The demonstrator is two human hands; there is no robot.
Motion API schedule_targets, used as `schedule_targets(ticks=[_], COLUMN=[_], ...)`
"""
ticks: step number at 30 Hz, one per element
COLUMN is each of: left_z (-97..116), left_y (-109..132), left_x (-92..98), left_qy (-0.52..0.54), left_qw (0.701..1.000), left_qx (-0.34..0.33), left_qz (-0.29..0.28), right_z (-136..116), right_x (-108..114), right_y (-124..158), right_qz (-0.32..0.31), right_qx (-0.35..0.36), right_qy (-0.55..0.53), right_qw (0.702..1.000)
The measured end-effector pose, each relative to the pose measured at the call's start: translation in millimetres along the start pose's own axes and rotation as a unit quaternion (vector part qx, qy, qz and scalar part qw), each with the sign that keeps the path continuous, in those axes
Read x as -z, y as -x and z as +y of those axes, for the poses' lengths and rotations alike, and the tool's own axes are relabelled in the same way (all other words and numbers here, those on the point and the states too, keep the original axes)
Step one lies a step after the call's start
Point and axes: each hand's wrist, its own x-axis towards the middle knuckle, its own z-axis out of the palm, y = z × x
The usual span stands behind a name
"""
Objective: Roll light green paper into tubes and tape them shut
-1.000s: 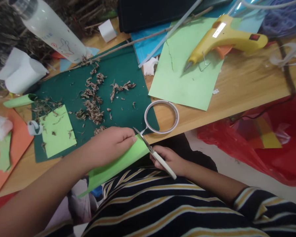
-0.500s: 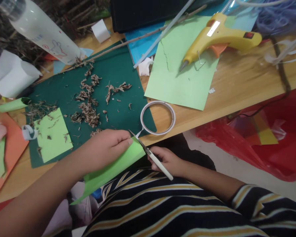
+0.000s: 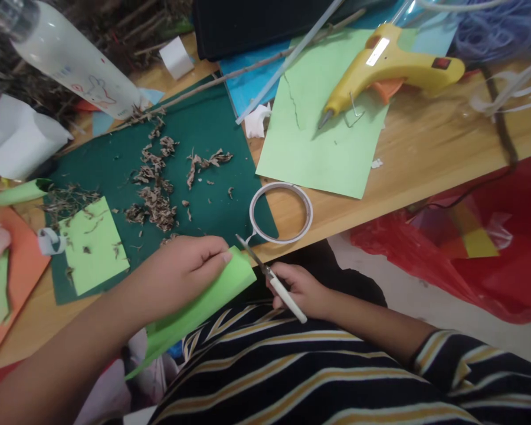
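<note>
A bright green sheet of paper [image 3: 194, 316] hangs over the table's front edge, its top pinched by my left hand [image 3: 192, 265], thumb uppermost. My right hand [image 3: 298, 289] is closed on white-handled scissors [image 3: 287, 295]. Their blades point up and left, close beside the paper's right edge; a narrow gap shows between them. Just behind the blade tips lies a roll of double-sided tape [image 3: 310, 215], with a short loose end at its lower left. How far the blades are apart is hard to make out.
Dried leaves [image 3: 157, 203] are scattered on a dark green cutting mat [image 3: 230, 218]. A yellow glue gun [image 3: 393, 71] lies on light green paper [image 3: 323, 159]. A bottle [image 3: 79, 65] stands at the back left. A red plastic bag [image 3: 491, 236] is at the right, below the table edge.
The green paper and my left hand have shifted slightly left, away from the scissors. Before, the blades overlapped the paper's edge; now they are apart from it.
</note>
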Motion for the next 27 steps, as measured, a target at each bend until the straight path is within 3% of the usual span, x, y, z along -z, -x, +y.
schedule_targets(ticks=[3,7,12,16,22,24,27], left_z=[-0.9,1.1,-0.6,-5.9,-14.4,-21.3,-31.4], left_y=[9.9,37.5,69.7,76.6,84.4,91.9,105.4], left_x=[0.2,-0.4,-7.9,-15.8,-28.2,-32.4,-37.9], left_qy=[-0.126,-0.276,-0.334,-0.351,-0.335,-0.337,-0.338], left_qw=[0.986,0.908,0.820,0.783,0.747,0.725,0.685], left_qx=[-0.066,-0.178,-0.205,-0.222,-0.209,-0.221,-0.276], left_qz=[0.090,0.261,0.417,0.464,0.535,0.558,0.583], right_z=[-1.9,-7.6,-28.7,-41.1,-40.6,-57.6,-103.7], right_x=[3.6,7.6,7.1,2.3,15.1,25.0,38.7], right_y=[4.8,8.9,3.3,2.9,-1.8,-11.6,-27.2], right_qz=[0.003,-0.005,-0.064,-0.103,-0.083,-0.058,0.039], right_qx=[0.024,0.061,0.012,0.013,0.073,0.080,0.070], right_qy=[0.016,0.062,0.138,0.220,-0.017,-0.025,0.068], right_qw=[1.000,0.996,0.988,0.970,0.994,0.995,0.994])
